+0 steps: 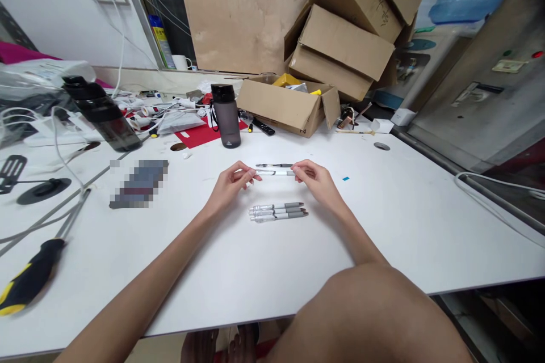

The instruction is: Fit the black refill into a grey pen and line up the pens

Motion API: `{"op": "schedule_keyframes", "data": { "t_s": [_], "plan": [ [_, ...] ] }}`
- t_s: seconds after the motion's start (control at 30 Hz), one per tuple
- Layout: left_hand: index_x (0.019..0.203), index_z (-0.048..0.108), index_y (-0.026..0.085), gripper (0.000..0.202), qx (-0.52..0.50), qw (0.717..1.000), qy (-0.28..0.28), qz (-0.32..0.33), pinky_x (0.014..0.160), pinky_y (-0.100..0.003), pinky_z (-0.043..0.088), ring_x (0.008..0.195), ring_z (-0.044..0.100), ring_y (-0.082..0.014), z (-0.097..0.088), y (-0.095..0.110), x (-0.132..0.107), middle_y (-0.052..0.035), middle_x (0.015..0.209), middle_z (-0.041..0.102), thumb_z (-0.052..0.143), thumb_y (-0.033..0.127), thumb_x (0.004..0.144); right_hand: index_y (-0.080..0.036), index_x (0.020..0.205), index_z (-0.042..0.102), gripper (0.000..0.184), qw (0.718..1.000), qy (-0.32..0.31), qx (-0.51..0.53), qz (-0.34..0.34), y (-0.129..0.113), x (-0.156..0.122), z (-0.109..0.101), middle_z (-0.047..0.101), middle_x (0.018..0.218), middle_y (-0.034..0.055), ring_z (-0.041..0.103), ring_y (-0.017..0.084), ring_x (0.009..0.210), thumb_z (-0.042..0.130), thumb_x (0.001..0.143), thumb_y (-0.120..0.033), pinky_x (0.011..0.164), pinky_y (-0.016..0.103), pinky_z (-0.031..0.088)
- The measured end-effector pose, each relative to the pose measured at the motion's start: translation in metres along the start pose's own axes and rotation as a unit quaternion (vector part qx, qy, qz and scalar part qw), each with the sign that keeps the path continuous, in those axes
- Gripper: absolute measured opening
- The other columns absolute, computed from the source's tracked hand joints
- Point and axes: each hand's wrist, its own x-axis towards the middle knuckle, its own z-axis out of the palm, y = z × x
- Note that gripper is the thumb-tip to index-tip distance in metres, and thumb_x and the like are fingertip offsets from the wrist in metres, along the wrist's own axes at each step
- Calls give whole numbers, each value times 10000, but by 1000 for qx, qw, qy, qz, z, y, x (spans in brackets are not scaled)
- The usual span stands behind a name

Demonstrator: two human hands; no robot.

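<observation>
A white pen [276, 173] is held level above the table between my two hands. My left hand [235, 180] pinches its left end, and my right hand [312, 176] grips the right end. Just beyond it lies a dark-gripped pen [273, 165], its right end close to my right fingers. Nearer to me, several white pens with grey grips [279, 214] lie side by side on the white table [238, 278], their grips pointing right.
A dark water bottle [226, 116] and an open cardboard box [281, 105] stand at the back. To the left are a blurred-out flat object [140, 184], a screwdriver [34, 275], another bottle [102, 116] and cables. A small blue piece [346, 178] lies to the right.
</observation>
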Motion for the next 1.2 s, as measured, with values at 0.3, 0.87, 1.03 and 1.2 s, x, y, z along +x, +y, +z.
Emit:
{"op": "schedule_keyframes", "data": {
  "t_s": [0.3, 0.87, 1.03, 1.2],
  "plan": [
    [992, 639, 199, 253, 59, 992, -108, 15, 726, -286, 460, 826, 654, -185, -17, 4, 3, -58, 934, 776, 633, 448, 947, -214, 925, 762, 221, 996, -83, 9, 17, 7, 2, -11, 706, 822, 28, 635, 189, 790, 668, 912, -413, 778, 330, 480],
    [964, 761, 232, 244, 230, 933, -277, 12, 692, -269, 376, 866, 568, -180, -37, -10, 3, -29, 945, 710, 657, 446, 911, -204, 926, 770, 187, 950, -265, -131, 97, 7, -8, -16, 670, 858, 45, 575, 158, 725, 673, 911, -364, 650, 291, 453],
    [972, 761, 230, 248, 233, 931, -281, 1, 671, -264, 367, 833, 559, -173, -38, -10, 3, -24, 939, 707, 671, 450, 899, -200, 925, 764, 202, 953, -260, -117, 107, 7, -9, -16, 680, 834, 46, 578, 159, 708, 681, 900, -382, 632, 290, 447],
    [1011, 750, 235, 281, 230, 932, -280, -13, 707, -266, 391, 833, 560, -173, -37, -4, 2, -23, 958, 711, 610, 470, 946, -205, 896, 743, 223, 957, -241, -119, 109, 11, -9, -15, 698, 855, 43, 579, 168, 735, 632, 923, -397, 659, 295, 443]
  ]
}}
